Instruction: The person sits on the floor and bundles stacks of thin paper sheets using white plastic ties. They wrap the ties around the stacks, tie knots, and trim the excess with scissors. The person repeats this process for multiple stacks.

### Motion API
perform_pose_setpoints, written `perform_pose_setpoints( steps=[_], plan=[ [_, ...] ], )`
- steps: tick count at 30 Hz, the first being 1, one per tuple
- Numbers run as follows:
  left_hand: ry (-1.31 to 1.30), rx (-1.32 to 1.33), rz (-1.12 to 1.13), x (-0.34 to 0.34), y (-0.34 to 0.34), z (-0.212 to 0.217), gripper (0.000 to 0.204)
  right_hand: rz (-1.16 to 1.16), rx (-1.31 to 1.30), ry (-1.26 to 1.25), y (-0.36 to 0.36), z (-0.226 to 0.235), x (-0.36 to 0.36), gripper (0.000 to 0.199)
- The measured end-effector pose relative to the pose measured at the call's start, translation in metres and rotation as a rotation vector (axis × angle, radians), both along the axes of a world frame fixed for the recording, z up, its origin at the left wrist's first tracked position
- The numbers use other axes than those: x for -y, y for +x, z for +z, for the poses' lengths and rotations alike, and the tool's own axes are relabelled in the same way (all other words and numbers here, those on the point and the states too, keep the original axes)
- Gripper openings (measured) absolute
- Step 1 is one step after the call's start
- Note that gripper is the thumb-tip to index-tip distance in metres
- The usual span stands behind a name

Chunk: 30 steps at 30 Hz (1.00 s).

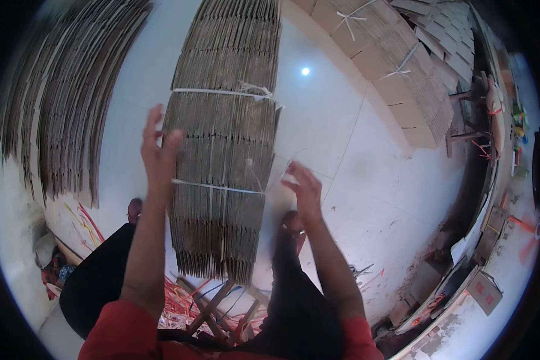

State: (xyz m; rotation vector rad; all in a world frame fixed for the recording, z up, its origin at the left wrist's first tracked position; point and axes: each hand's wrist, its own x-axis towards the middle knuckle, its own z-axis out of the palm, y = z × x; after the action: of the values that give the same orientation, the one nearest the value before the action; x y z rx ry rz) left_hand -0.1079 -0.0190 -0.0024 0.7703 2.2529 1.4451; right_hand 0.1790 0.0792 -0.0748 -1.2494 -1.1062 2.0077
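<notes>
I have the strapped cardboard bundle (pixel 219 150) running lengthwise between both hands, two white straps (pixel 216 186) across it. The left hand (pixel 158 156) is empty, fingers spread along the bundle's left edge; the right hand (pixel 306 191) curls just off its right side, and I can't tell whether it pinches a strand. Wooden crosspieces (pixel 209 309) and loose strips (pixel 171 306) crowd the near end, hemmed in by the person's legs (pixel 294 294). Another cardboard stack (pixel 72 108) flanks the left; a tied pile (pixel 396 78) lies far right.
</notes>
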Motion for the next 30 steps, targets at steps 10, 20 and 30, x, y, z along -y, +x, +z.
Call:
perform_pose_setpoints(
  steps=[10,20,30],
  plan=[
    [0.024,0.881,-0.106,0.031,-0.046,-0.055,0.081,0.065,-0.124,-0.416,-0.099,-0.04,-0.038,0.04],
    [0.063,0.608,-0.312,0.03,-0.035,0.009,0.089,-0.226,-0.428,-0.61,-0.052,-0.013,0.004,0.047],
    [0.108,-0.153,-1.215,-0.163,-0.003,0.13,0.092,-0.486,-0.192,-0.066,-0.023,0.064,-0.025,0.053]
  ],
)
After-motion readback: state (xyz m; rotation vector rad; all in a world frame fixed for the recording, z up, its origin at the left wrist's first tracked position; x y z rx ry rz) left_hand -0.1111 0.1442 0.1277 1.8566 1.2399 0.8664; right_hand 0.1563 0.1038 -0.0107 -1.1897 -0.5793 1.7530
